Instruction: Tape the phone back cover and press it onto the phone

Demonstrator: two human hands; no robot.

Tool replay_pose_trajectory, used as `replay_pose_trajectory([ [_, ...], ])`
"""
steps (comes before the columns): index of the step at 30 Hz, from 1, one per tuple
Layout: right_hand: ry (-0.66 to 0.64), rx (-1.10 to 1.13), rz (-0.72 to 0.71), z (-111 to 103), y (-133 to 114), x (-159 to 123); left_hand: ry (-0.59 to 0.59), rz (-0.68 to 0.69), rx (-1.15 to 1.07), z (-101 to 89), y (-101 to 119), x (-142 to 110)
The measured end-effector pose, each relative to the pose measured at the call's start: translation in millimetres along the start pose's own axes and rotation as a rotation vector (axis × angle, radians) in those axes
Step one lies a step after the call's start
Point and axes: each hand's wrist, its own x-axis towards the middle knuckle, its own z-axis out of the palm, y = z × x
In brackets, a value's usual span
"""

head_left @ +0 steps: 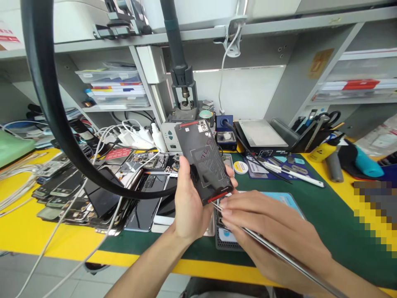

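Observation:
My left hand [189, 203] grips a black phone back cover [206, 159] by its long sides, thumb on the near edge and fingertips round the far one. The cover is tilted up, with red strips along its top and bottom ends and small square camera openings at its upper corner. My right hand [269, 227] is closed on slim metal tweezers [266, 243]. Their tips meet the red strip at the cover's lower end; whether they pinch it I cannot tell. Below both hands, a phone part in a dark tray [228, 244] is partly hidden.
Phones and phone parts [71, 190] lie piled on the left among white cables. A thick black hose [102, 178] loops across in front. Behind stands a grey machine [170, 136]. A flat heating plate [262, 132], a white pen-like tool [302, 179] and a yellow bottle [324, 149] are on the right.

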Motion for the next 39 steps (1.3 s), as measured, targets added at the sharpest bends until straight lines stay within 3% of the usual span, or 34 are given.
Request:
replay_pose_trajectory([
  [29, -0.038, -0.039, 0.07, 2, 2, -2, -0.007, 0.034, 0.038, -4.3, -4, 1],
  [36, 0.004, -0.121, -0.013, 5, 7, -13, 0.023, -0.024, -0.037, -2.5, -2, 2],
  [39, -0.065, -0.102, -0.006, 6, 11, -18, 0.057, -0.067, -0.061, -1.1, 0, 3],
])
